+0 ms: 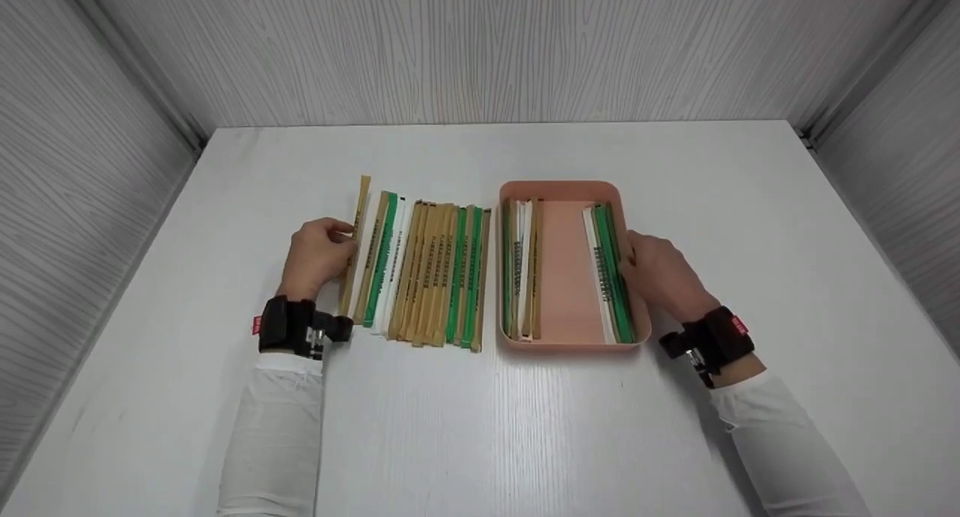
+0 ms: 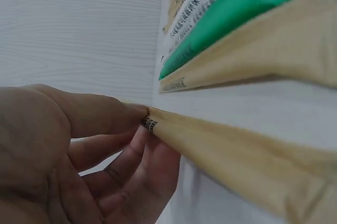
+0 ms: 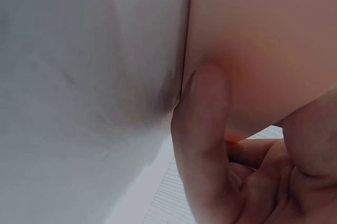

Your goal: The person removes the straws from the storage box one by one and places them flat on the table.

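Two hands are in use at a white table [image 1: 420, 434]. The left hand [image 1: 316, 256] pinches a tan packet [image 1: 364, 190] between thumb and fingers, at the left end of a row [image 1: 431, 277] of slim tan, green and white packets. The right hand [image 1: 664, 273] grips the right wall of a pink tray [image 1: 564, 190], fingers curled about its edge. Material relation: the tray lies to the right of the pinched packet, with the whole row between them; the left hand is the one at the packet, the right hand well apart from it. The packet's long axis points away from the person, its far end leaning slightly right, close to parallel with the tray's long sides. Inside the tray, one bundle [image 1: 523, 269] lies by the left wall and another [image 1: 609, 273] by the right, with bare floor between. Not verified: the packet's middle is covered by the fingers in the head view, and in the left wrist view it runs off the frame, so I cannot tell whether its near end touches the table. The right wrist view shows no tray contents. Overlap prevents a sure count of the row, and the print is too small to read.
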The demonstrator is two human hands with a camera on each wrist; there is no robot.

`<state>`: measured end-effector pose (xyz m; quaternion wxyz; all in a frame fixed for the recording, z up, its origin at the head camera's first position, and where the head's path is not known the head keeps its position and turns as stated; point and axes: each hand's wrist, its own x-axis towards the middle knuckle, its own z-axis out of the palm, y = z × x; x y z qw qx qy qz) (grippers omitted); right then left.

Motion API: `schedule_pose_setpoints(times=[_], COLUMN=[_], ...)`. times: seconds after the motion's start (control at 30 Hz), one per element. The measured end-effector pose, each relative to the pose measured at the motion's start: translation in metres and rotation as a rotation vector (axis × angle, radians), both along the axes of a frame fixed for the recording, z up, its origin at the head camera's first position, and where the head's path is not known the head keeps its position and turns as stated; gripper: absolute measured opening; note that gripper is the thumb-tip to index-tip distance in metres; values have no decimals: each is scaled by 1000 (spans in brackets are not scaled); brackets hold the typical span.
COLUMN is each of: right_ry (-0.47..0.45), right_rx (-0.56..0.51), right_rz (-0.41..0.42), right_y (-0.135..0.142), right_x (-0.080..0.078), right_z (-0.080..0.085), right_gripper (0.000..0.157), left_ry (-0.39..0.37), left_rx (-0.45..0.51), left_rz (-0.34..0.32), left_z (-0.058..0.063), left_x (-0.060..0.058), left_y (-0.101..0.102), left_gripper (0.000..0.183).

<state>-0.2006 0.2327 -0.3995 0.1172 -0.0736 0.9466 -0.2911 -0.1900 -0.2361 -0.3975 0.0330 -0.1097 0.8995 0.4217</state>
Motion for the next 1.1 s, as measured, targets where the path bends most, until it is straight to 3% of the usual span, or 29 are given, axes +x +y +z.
schedule_pose_setpoints(times=[0.4, 0.83, 1.1], right_ry=[-9, 15, 31], right_rx=[12, 0, -5], right_rz=[-5, -3, 14], right_y=[0, 0, 0], right_x=[-1, -1, 0], right_z=[1, 1, 0], right_gripper=[16, 16, 17], left_ry=[54, 22, 46], left_rx=[-127, -114, -128], left_rz=[-30, -39, -53], left_z=[-10, -7, -8], left_x=[-1, -2, 0], left_y=[10, 14, 14], left_gripper=[37, 41, 41])
